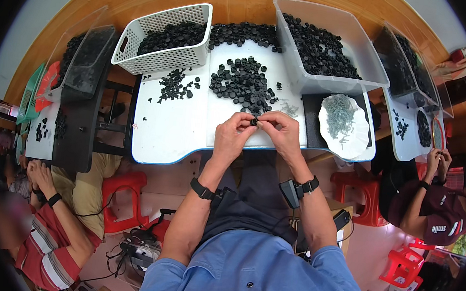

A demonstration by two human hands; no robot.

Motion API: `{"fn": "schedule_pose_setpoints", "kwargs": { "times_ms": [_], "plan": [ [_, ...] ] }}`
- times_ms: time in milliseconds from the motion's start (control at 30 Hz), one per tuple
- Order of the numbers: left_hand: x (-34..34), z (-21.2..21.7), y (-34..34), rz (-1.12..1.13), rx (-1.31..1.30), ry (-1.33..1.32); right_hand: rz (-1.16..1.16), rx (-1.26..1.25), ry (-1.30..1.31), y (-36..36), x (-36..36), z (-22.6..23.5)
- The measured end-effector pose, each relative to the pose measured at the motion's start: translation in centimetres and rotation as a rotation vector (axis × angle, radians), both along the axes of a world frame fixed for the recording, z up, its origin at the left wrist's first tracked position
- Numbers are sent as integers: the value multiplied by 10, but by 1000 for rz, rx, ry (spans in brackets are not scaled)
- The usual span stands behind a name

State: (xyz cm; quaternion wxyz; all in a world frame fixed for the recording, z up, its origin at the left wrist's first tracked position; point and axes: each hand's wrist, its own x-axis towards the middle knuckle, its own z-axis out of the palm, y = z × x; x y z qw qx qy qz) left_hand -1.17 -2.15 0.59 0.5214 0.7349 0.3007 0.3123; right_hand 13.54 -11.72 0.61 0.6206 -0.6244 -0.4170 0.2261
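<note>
Right now we pinch one small black cap (254, 121) between the fingertips of our left hand (232, 136) and right hand (283, 133) just above the white table's (174, 130) near edge, so a slipped pinch could drop it onto our lap.

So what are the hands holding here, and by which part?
A small black cap, pinched between the fingertips of the left hand and right hand. Which part of it the fingers grip is too small to tell.

Both forearms reach forward, the left hand (232, 136) and right hand (281, 132) meeting fingertip to fingertip, fingers pinched.
</note>
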Motion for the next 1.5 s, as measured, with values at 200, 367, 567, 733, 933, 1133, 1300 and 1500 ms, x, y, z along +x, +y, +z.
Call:
{"fn": "schedule_pose_setpoints", "kwargs": {
  "times_ms": [200, 367, 567, 733, 933, 1133, 1300, 1500],
  "plan": [
    [-1, 5, 0, -14, -3, 52, 5, 18, -21, -1, 1, -1],
    [-2, 0, 2, -21, 40, 9, 12, 2, -45, 0, 0, 1],
    [0, 3, -1, -6, 15, 40, -17, -5, -48, 0, 0, -1],
    [-1, 2, 0, -16, -4, 33, -10, 7, -62, -1, -2, 0],
    [-1, 4, -1, -17, -5, 42, -22, 41, -181, 0, -1, 0],
    [-1, 3, 1, -17, -1, 47, -33, 95, -301, 1, -5, 0],
    [-1, 3, 2, -11, 6, 55, -68, 166, -529, 1, -6, -2],
    [-2, 7, 7, -31, -31, 94, -76, 215, -704, 2, -9, 1]
  ]
}}
